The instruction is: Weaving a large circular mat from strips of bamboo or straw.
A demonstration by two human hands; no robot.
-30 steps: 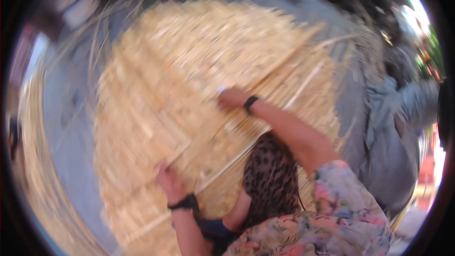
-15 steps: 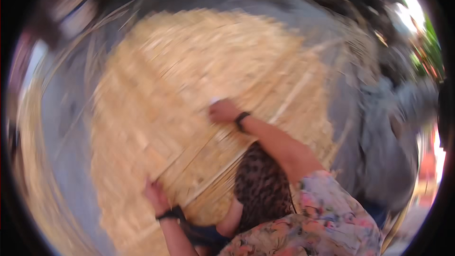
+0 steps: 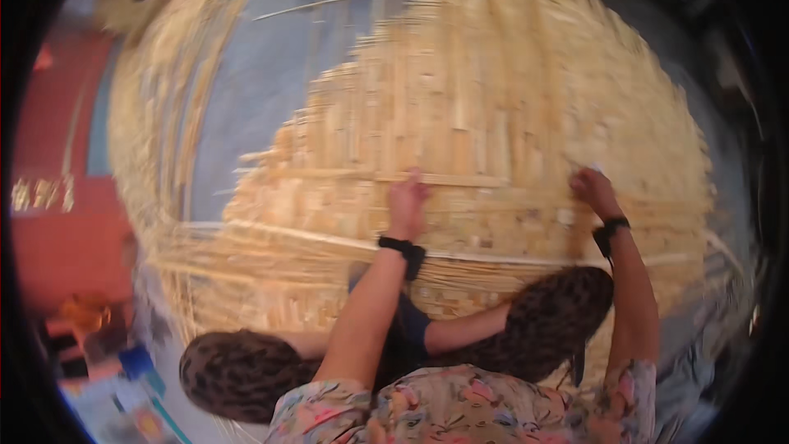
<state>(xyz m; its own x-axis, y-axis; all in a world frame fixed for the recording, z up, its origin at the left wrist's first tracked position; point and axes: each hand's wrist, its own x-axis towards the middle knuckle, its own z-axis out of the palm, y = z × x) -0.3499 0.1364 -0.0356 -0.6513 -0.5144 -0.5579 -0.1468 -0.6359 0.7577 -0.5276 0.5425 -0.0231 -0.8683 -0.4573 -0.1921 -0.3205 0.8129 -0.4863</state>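
A broad mat of woven pale bamboo strips (image 3: 460, 107) lies on the grey floor before me. My left hand (image 3: 407, 204) is at the middle of the mat, its fingers closed over a loose crosswise bamboo strip (image 3: 468, 181) that rests on the weave. Farther right, my right hand (image 3: 595, 191) is bent into a fist just over the mat. A small whitish tip shows at its fingers, too blurred to name. Both wrists wear black bands.
My legs, under a dark spotted cloth (image 3: 559, 312), rest on the mat's near part. Long loose strips (image 3: 201, 123) lie along the left. Red furniture (image 3: 70, 238) stands at the far left. A thin stick (image 3: 329, 5) lies on the floor beyond the mat.
The view has swung left, bringing the red furniture into sight. My left hand has moved farther out onto the mat, to the crosswise strip. My right hand stays closed, now farther right of the left.
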